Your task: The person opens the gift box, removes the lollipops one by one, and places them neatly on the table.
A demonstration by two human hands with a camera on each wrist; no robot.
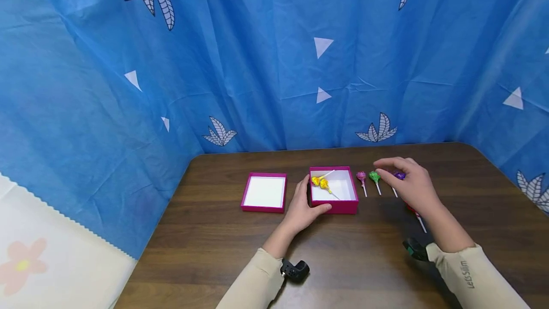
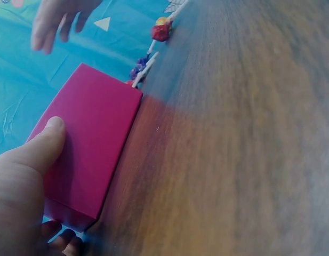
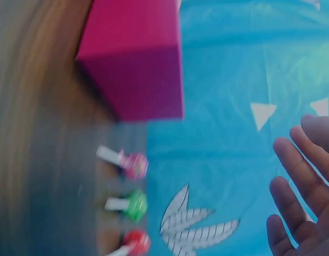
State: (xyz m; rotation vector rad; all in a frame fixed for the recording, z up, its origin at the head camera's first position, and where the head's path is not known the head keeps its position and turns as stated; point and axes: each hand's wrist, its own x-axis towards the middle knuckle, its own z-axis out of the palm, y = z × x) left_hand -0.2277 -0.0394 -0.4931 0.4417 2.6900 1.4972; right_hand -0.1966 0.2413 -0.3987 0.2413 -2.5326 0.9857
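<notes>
My left hand [image 1: 301, 211] grips the near left corner of a magenta box [image 1: 334, 208], thumb along its front wall and fingers at its left side. Two yellow lollipops [image 1: 324, 183] lie inside on the white bottom. Over the row of lollipops right of the box hovers my right hand [image 1: 409, 182], fingers spread and relaxed in the right wrist view, holding nothing. A pink lollipop [image 1: 361, 176] lies nearest the box, then a green lollipop [image 1: 374, 176]. The purple lollipop [image 1: 400, 175] and a red lollipop [image 1: 419, 218] are partly hidden behind the right hand and wrist.
Left of the box lies its lid [image 1: 265, 191], white inside with a magenta rim. Everything rests on a brown wooden table [image 1: 206, 232]. A blue patterned curtain [image 1: 266, 61] hangs behind the table and along its sides.
</notes>
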